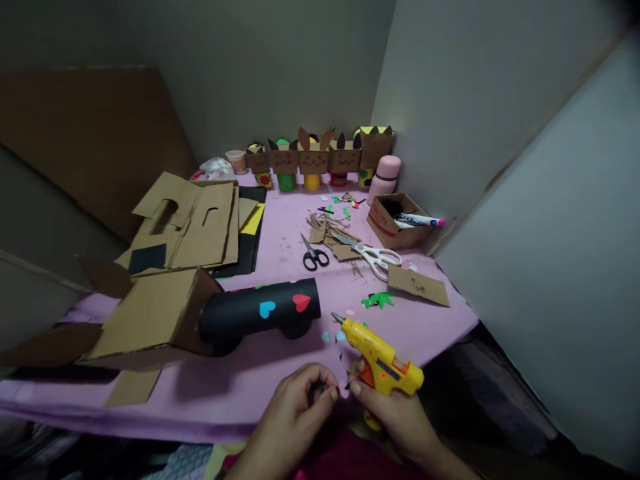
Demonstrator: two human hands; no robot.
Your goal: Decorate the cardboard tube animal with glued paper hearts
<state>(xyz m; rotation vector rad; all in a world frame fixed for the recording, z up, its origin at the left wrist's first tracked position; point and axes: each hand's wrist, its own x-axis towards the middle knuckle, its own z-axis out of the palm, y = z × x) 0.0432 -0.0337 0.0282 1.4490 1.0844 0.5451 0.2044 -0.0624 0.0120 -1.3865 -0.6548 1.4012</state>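
My right hand (395,413) grips a yellow hot glue gun (377,357) near the table's front edge, its nozzle pointing up and left. Beside it my left hand (303,407) is closed, thumb against the bent fingers; a small dark red spot shows at the fingertips, too small to name. To the left lies a black paper tube (260,310) with a blue heart (267,309) and a red heart (301,303) on it. Its left end meets a cardboard box (145,313) with brown ear-shaped pieces (50,343). Small paper hearts (340,336) lie ahead of the nozzle.
Black scissors (315,257) and white scissors (375,257) lie mid-table by cardboard scraps (333,230). A pen box (400,223) and pink bottle (385,177) stand right. Several cardboard-faced figures (313,160) line the back. Cut cardboard (200,227) lies left; walls enclose the table (285,233).
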